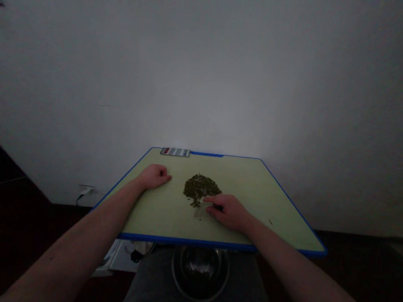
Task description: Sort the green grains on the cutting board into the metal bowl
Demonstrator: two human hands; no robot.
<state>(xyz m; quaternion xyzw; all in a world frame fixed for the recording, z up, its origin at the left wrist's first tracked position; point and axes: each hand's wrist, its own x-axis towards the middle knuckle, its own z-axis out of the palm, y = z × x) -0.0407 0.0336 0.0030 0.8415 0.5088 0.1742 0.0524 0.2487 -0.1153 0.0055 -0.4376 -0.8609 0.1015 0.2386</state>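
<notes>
A loose pile of small dark green pieces (201,187), like seeds or dried leaf bits, lies on the pale yellow-green tabletop (166,219). My right hand (229,212) is at the pile's near right edge, its index finger reaching to the pieces. Between its thumb and fingers is a clear, curved plastic piece that looks like a protractor (201,212), flat on the table. A few stray bits lie close to it. Left of the pile, my left hand (153,176) rests on the table, fingers curled in, with nothing visible in it.
A phone (175,152) with a lit screen lies at the table's far left edge. Blue trim (221,245) runs round the tabletop. A metal bowl (200,272) sits in my lap below the near edge. A small reddish-brown sliver (270,222) lies right. Behind stands a wall (216,76).
</notes>
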